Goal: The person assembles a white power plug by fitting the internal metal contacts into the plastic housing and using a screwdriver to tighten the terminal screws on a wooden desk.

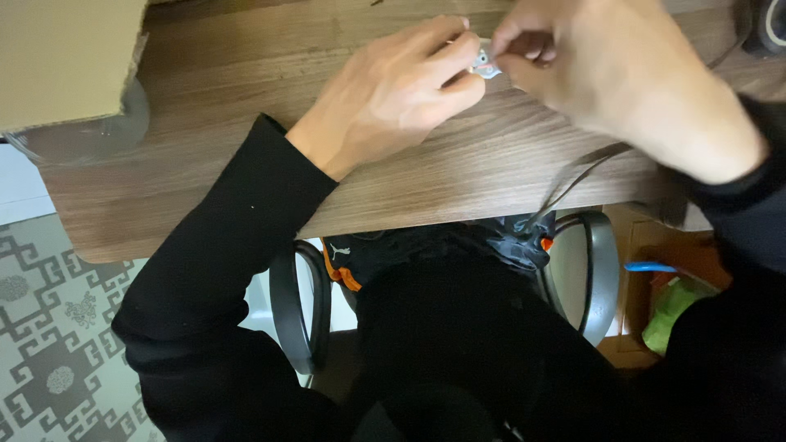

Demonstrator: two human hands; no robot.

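My left hand (401,94) and my right hand (622,74) meet above the wooden table (458,172) near its far edge. Between their fingertips sits a small white and pale blue object (484,64), pinched from both sides. Most of it is hidden by my fingers, so I cannot tell what kind of thing it is. Both arms wear black sleeves.
A cardboard box (65,57) stands on the table's left corner over a clear plastic piece (82,139). A thin cable (573,176) runs off the table's front edge. A dark round item (770,24) sits top right. Below are a chair frame (594,270), a patterned floor (49,327) and a green bag (671,307).
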